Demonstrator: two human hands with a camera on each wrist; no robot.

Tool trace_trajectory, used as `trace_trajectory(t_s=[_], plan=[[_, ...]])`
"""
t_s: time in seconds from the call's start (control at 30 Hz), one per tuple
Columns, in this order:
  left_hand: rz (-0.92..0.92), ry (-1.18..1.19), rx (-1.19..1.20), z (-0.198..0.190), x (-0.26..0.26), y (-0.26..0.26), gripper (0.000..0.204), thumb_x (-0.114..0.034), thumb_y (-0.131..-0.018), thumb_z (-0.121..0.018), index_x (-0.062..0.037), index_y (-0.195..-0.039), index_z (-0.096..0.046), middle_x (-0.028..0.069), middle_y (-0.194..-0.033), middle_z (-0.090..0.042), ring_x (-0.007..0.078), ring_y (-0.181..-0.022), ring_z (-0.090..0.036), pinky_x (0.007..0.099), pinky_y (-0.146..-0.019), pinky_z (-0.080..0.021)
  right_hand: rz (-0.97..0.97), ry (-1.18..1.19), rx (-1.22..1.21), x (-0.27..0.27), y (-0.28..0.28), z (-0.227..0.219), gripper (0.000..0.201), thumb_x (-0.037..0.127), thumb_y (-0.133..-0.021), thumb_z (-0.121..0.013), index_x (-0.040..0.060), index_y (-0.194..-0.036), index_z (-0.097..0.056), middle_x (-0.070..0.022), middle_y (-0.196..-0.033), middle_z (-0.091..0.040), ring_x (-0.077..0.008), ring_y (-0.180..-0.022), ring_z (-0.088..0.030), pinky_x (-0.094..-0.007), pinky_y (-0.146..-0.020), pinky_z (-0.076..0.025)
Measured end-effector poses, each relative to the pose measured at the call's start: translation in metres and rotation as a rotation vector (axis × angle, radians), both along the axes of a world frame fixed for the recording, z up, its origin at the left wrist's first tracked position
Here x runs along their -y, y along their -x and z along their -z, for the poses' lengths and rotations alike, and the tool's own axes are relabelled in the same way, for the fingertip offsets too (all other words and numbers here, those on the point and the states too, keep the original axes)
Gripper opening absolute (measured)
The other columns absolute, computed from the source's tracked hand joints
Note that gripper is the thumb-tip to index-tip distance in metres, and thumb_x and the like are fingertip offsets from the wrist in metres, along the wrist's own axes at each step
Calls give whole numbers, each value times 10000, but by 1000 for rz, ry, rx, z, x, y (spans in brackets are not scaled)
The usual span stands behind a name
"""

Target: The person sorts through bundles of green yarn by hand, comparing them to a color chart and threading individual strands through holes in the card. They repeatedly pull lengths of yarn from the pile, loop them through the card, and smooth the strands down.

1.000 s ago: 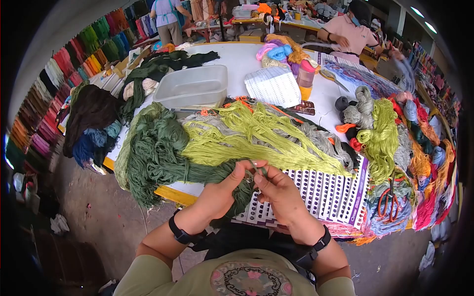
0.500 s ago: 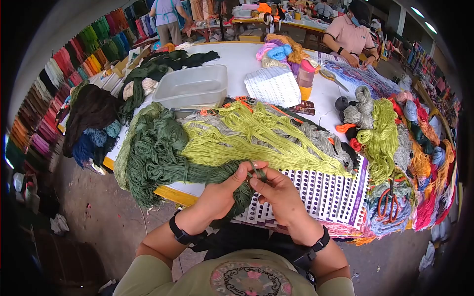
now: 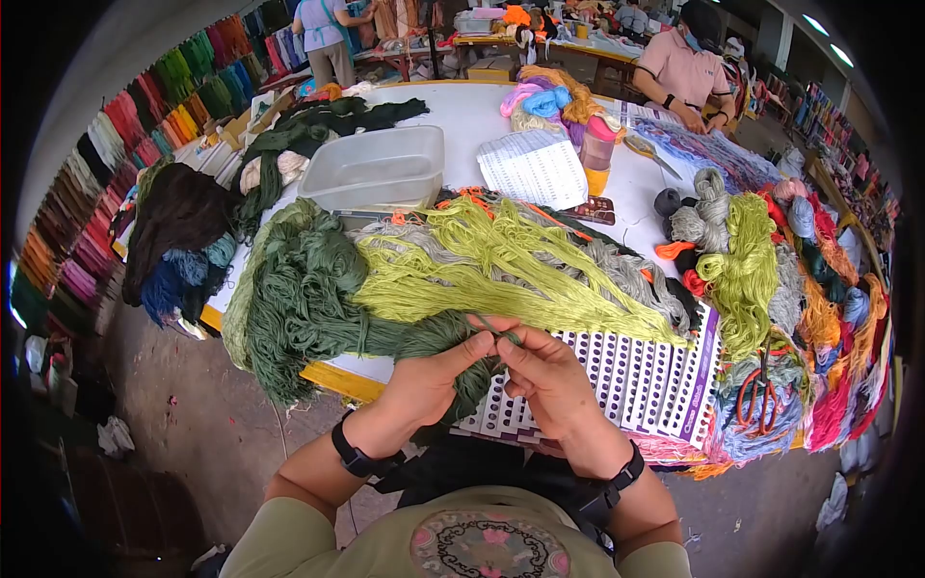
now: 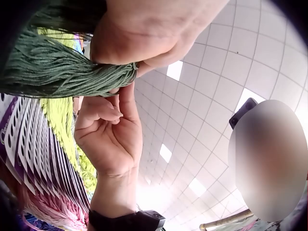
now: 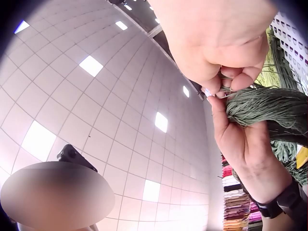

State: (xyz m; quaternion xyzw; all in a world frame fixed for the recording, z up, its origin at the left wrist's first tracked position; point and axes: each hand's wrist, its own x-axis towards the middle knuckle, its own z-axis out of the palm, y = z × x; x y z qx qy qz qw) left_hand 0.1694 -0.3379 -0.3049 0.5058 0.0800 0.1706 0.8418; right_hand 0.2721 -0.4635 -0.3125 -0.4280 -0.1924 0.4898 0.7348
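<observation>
Dark green yarn [image 3: 318, 279] spreads over the table's front left, and its gathered end [image 4: 72, 77] lies in my left hand [image 3: 429, 385], fingers and thumb curled round it. My right hand [image 3: 554, 385] meets the left at the thumbs and pinches a strand of the same green yarn close to the bundle's tip. From the right wrist view, the looped end of the bundle [image 5: 260, 106] rests against the left palm while the right fingertips are bent over thin strands. How the strands cross between the fingertips is partly hidden.
Lime green yarn [image 3: 501, 279] lies beyond the hands, over punched cards [image 3: 617, 380]. A clear plastic tub [image 3: 376, 169] stands behind, a pink-lidded bottle [image 3: 597, 144] to its right. Red-handled scissors [image 3: 757, 397] rest on mixed yarn at right. A person in pink [image 3: 682, 72] works across the table.
Both hands have stayed in place while the fingertips shifted slightly; the small green loop raised between them has drawn down. The person in pink has lowered their arms to the table.
</observation>
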Motion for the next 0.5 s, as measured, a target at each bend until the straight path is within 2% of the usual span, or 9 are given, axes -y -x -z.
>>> trace_trajectory(t_s=[0.03, 0.13, 0.27, 0.5], plan=[[-14, 1, 0, 0, 0, 0, 209, -78, -930, -542, 2, -1117, -592, 121, -1139, -609, 185, -1057, -569, 326, -929, -457, -3, -6, 4, 0, 0, 1, 173, 179, -921, -592, 84, -1058, -639, 61, -1141, -614, 21, -691, -452, -153, -558, -391], [-25, 22, -8, -2, 2, 0, 181, -48, -923, -542, 2, -1088, -595, 124, -1134, -609, 188, -1062, -569, 329, -925, -462, 23, 19, -58, 0, 2, 1, 154, 169, -914, -601, 74, -1022, -654, 76, -1103, -592, 13, -640, -421, -157, -554, -385], [-31, 36, -24, -2, 2, 0, 166, -31, -918, -541, 1, -1073, -593, 127, -1129, -609, 193, -1056, -573, 330, -920, -468, 17, 17, -72, 0, 2, 0, 150, 160, -907, -608, 70, -1017, -658, 85, -1067, -569, 7, -628, -420, -162, -547, -386], [-32, 36, -9, -1, 2, 0, 172, -26, -914, -545, 0, -1078, -594, 115, -1116, -609, 187, -1044, -577, 325, -909, -475, 39, 17, -72, 0, 3, 2, 183, 171, -899, -620, 70, -1049, -652, 64, -911, -589, 3, -631, -445, -167, -532, -390]])
